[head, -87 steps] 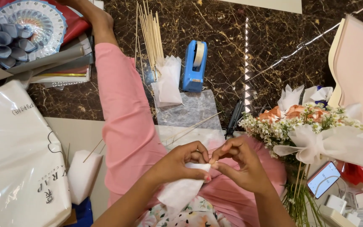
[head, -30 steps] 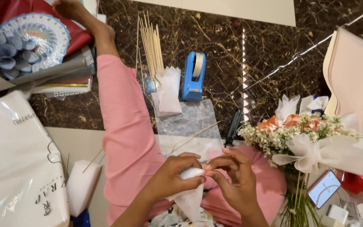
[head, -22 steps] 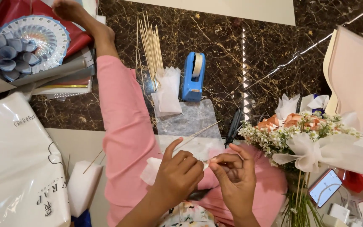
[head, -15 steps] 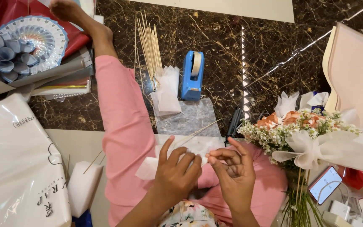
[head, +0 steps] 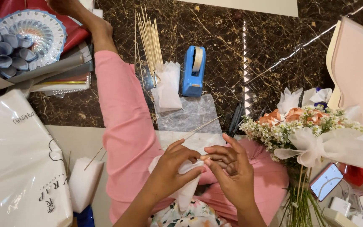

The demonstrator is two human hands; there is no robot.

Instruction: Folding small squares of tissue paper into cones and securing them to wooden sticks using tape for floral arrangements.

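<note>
**Two hands on one tissue and one stick**

L hand (head: 171, 168) w/ its grip closed round a piece of white tissue (head: 185, 185), held over the lap in pink trousers (head: 127, 138). R hand (head: 232, 168) just beside it, thumb & forefinger pinched on the near end of 1 thin wooden stick (head: 202, 126); other fingers spread loose. Stick slants up-right, away from the hands, and meets the tissue at the pinch.

On the dark marble floor (head: 215, 38): 1 bundle of sticks (head: 150, 38), too many to count, standing in a white paper wrap; 1 blue tape dispenser (head: 193, 71) just right of it. 1 bouquet (head: 303, 126) w/ white ribbon at right, 1 phone (head: 326, 181) below it. 1 round blue fan bouquet (head: 22, 38) top left. 1 large white bag (head: 17, 168) at left.
</note>
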